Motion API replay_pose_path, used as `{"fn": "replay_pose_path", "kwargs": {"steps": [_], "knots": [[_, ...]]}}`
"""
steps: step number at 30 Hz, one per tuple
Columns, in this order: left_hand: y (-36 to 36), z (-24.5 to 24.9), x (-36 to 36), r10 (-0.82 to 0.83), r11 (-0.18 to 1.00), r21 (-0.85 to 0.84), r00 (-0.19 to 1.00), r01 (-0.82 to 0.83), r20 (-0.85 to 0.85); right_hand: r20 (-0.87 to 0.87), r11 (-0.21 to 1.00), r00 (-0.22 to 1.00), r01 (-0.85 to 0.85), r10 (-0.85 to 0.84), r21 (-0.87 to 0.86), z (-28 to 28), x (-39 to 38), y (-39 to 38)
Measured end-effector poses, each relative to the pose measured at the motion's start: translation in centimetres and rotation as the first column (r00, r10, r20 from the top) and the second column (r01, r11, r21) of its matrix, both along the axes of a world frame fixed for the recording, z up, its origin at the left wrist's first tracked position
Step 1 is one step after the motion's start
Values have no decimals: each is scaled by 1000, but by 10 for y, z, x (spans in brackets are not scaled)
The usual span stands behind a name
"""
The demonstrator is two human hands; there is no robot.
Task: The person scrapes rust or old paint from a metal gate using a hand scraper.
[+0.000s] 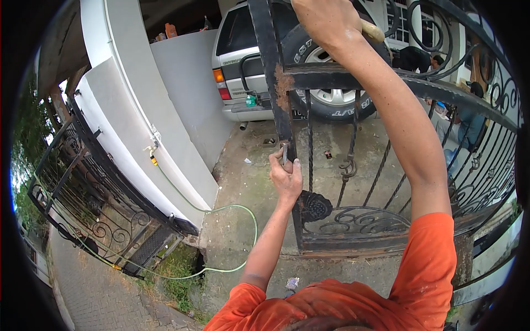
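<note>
- The silver car stands beyond the bars, its spare tyre facing the gate.
- The white wall runs down the left, and a green hose trails from it over the concrete floor.
- The iron gate stands upright right in front of the person. Its vertical post is rusted and flaking. It looks heavy and rigid with rough edges, so the plain post or the top rail seems a safer place to grip than the thin scrolls.
- The right hand is raised above the top rail, fingers wrapped tight round a wooden handle. The tool's head is out of view.
- The left hand is low against the post, fingers pinching a small metal piece held upright against the iron.
- That piece looks thin, hard and likely to slip, so it is best gripped low on its shaft.
</note>
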State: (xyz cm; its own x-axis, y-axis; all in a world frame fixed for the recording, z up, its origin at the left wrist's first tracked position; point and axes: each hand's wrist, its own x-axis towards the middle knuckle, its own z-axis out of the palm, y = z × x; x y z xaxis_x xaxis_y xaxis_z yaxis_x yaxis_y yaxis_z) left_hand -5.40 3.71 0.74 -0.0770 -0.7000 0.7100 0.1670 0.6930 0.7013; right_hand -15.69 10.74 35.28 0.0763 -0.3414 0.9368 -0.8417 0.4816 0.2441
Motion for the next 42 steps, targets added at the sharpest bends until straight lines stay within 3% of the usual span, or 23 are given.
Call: {"fn": "replay_pose_path", "kwargs": {"steps": [5, 8, 11, 13, 17, 19, 22, 31, 42], "knots": [[-2, -4, -3, -31, 999, 36, 999, 32, -36, 56, 1000, 998, -20, 20, -8, 8, 2, 1], [-4, -6, -2, 20, 998, -58, 1000, -20, 5, 55, 996, 996, -64, 67, -54, 8, 1, -9], [3, 0, 0, -13, 997, 75, 1000, 14, -14, 68, 994, 993, -88, 92, -59, 4, 2, -9], [-4, -7, -3, 7, 999, -32, 1000, -8, -9, 75, 995, 994, -81, 85, -58, 3, 0, -10], [-5, -8, -3, 17, 998, -57, 1000, -17, -9, 109, 994, 988, -104, 106, -28, 2, 0, -19], [2, -2, 0, -60, 996, 58, 997, 63, -48, 129, 992, 984, -117, 123, -46, 1, 3, -19], [3, -1, 2, -60, 996, 71, 998, 60, -4, 147, 993, 984, -93, 102, -67, 5, 3, -15], [-2, -3, -3, 31, 999, -25, 999, -31, -19, 54, 997, 996, -73, 74, -26, 1, -5, -16], [-5, -7, -3, -16, 998, -53, 1000, 15, -19, -6, 993, 993, -116, 116, -12, 8, -15, -2]]}}
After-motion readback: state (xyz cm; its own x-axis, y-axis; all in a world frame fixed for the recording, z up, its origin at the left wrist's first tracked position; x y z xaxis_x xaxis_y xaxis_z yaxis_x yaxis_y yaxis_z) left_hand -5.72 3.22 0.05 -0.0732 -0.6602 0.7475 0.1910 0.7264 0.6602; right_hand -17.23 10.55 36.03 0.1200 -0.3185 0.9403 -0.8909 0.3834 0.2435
